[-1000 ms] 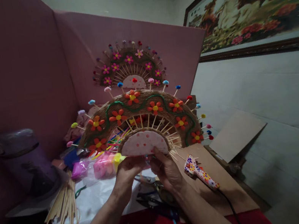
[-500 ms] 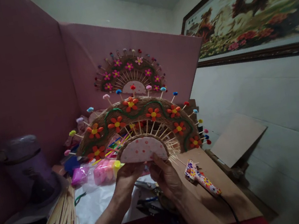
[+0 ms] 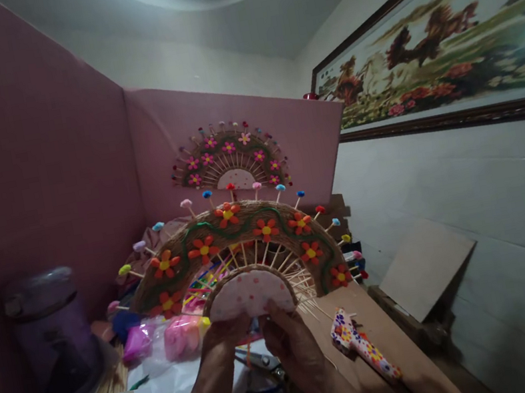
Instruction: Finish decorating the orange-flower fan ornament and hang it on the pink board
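In the head view I hold a handmade half-round fan (image 3: pixel 242 226) upright in front of me. Its twine-wrapped band carries orange flowers with yellow middles, a wavy green line, and sticks tipped with coloured pompoms. Thin wooden sticks join the band to a pale half-circle with reddish dots (image 3: pixel 250 293). My left hand (image 3: pixel 219 356) is closed on the lower edge of that half-circle. Beside it my right hand (image 3: pixel 293 343) pinches the same edge, its thumb over the front. Below and between the hands lies a pair of metal cutters (image 3: pixel 263 360).
A flower-patterned glue gun (image 3: pixel 364 346) lies at right on a cardboard sheet (image 3: pixel 396 352). A similar fan with pink flowers (image 3: pixel 229 148) stands against the pink panel (image 3: pixel 304 142). Pink bagged material (image 3: pixel 181 339) sits at left, near a purple container (image 3: pixel 54 341). A framed picture (image 3: pixel 439 43) hangs at right.
The view has tilted upward, so the fan and both hands appear lower in the picture. Both hands still hold the fan by its lower edge.
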Action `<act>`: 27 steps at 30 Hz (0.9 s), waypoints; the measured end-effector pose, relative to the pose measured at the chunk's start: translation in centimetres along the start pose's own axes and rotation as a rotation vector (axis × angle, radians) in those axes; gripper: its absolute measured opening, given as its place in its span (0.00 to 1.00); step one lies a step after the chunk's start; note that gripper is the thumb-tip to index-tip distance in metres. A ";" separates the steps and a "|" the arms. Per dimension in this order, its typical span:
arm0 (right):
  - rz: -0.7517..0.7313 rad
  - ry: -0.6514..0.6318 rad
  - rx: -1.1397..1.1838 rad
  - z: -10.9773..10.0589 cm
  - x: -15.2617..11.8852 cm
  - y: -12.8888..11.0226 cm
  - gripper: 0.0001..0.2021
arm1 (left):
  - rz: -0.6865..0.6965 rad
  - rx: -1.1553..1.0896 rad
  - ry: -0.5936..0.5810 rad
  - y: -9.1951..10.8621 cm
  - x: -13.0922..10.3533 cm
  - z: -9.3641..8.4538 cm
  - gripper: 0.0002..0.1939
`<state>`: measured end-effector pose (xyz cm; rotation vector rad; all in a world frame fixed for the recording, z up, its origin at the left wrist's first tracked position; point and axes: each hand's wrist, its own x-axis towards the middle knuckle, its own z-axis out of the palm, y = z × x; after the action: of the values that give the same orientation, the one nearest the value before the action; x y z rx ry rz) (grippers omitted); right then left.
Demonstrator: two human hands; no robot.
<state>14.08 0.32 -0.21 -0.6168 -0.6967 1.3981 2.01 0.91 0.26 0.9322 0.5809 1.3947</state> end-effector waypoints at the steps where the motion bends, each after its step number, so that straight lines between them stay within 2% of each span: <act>1: 0.008 -0.001 0.002 0.0 0.0 0.0 0.19 | -0.001 -0.015 0.008 0.1 0.0 0.1 0.25; 4: 0.035 -0.004 0.017 0.1 0.0 0.1 0.19 | -0.005 -0.046 0.031 0.6 -0.1 0.4 0.26; 15: 0.067 0.015 0.027 0.0 0.0 0.3 0.19 | -0.032 -0.126 -0.025 1.5 -0.4 1.0 0.21; 22: 0.063 0.066 0.121 0.1 -0.1 0.3 0.18 | -0.084 -0.139 -0.002 0.8 0.0 0.2 0.19; 27: 0.095 0.064 0.083 0.3 -0.3 0.1 0.20 | -0.121 -0.172 -0.001 0.7 0.1 -0.1 0.19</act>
<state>13.74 0.03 -0.14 -0.6334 -0.5611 1.4813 1.55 0.99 0.75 0.7478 0.4997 1.3139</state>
